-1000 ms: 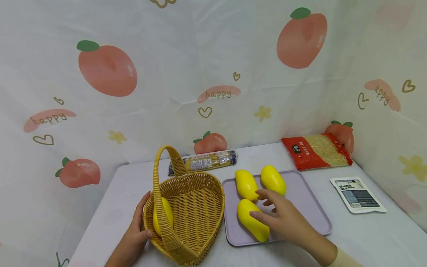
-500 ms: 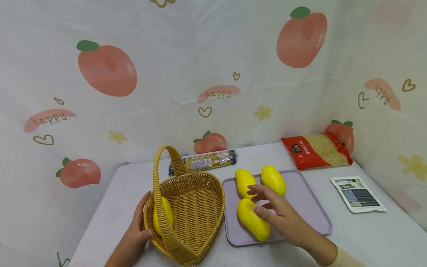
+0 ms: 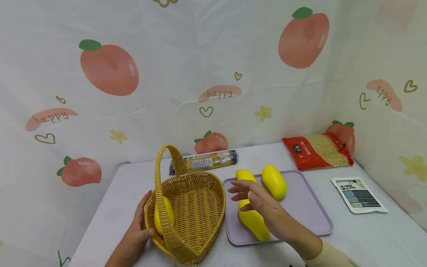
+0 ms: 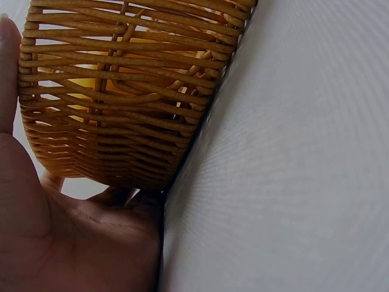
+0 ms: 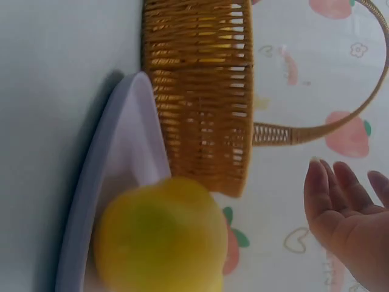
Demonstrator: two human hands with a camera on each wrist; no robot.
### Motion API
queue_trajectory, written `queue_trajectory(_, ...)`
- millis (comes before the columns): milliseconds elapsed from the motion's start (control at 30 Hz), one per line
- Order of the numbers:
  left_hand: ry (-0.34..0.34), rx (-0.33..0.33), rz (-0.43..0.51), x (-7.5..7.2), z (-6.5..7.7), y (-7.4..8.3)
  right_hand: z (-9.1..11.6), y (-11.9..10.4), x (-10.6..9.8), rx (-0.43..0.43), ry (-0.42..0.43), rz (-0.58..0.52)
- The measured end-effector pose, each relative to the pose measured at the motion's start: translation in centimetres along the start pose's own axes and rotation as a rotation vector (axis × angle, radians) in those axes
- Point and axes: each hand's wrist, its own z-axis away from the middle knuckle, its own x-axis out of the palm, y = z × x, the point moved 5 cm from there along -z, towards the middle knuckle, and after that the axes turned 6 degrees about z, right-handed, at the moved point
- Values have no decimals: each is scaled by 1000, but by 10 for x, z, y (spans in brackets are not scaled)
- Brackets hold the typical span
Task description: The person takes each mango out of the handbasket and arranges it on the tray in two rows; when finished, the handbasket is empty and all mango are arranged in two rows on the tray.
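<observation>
Left hand [image 4: 73, 237] against the woven side of a wicker basket [image 4: 121, 100].
One digit runs up the left edge of the view, beside the wickerwork, while other fingers, partly hidden and in shadow, lie by its lower end; something yellow [image 4: 82, 85] shows through the gaps, and a white surface [image 4: 285, 152] fills the right.

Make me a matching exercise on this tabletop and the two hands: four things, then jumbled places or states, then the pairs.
1. golden-brown wicker basket
2. pale purple rectangular tray
3. bare right hand
4. red and clear plastic bag

A. raised, holding nothing
B. at the back right of the white table
C. bearing three yellow mango-shaped fruits
D. held at its side by the left hand

Pairs: 1-D; 2-C; 3-A; 4-B
</observation>
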Motion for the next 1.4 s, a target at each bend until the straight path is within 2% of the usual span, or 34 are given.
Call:
queue_trajectory(467,-5,-5,14,1,1,1,-31,5,41,27,-65,-214)
queue_trajectory(800,1,-23,-1,-1,1,1,-49,10,74,111,-108,-305)
queue_trajectory(1000,15,-34,-11,-1,0,1,-64,13,88,186,-95,-300)
queue_trajectory(1400,-14,-14,5,0,0,0,-102,25,111,226,-46,-290)
